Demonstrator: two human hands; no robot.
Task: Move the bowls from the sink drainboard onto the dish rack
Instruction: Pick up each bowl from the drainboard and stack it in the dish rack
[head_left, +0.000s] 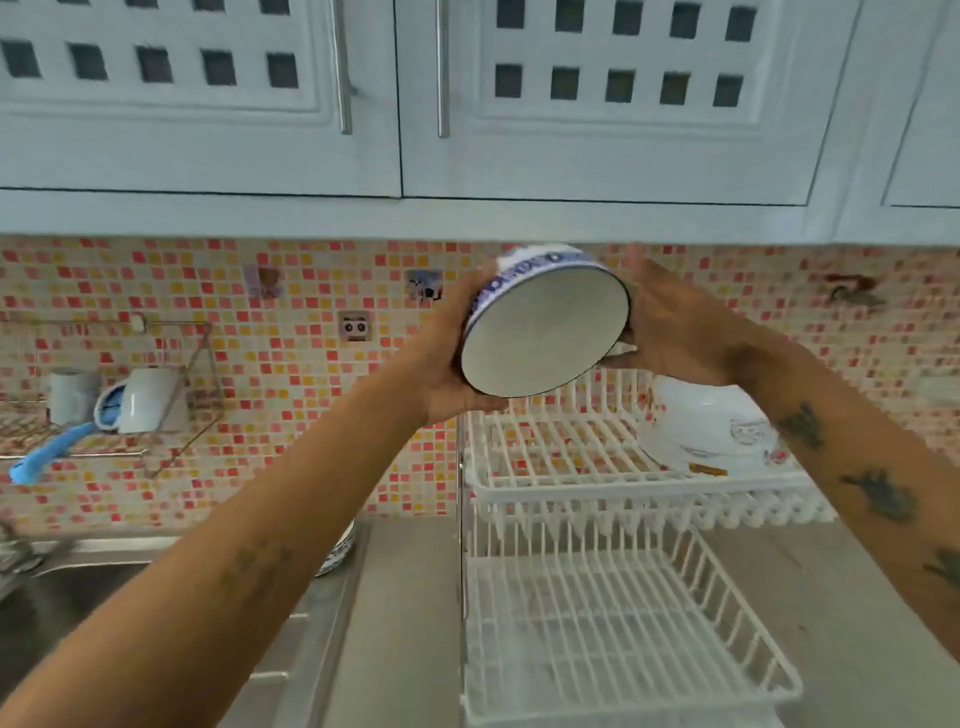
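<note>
Both hands held a blue-patterned bowl (543, 322) tilted with its mouth toward the camera, the left hand (452, 358) and right hand (670, 332) each in a clamped grip on opposite sides. Below the grip stood the white dish rack (597, 519), where a white bowl (711, 426) lay on the upper tier under the right wrist.

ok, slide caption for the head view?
Both hands, left and right, hold a blue-patterned bowl above the white dish rack.

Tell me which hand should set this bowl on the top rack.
Probably the left hand: it cups the bowl from beneath, by the upper tier's free slots. The right hand hangs over the white bowl already racked.
</note>
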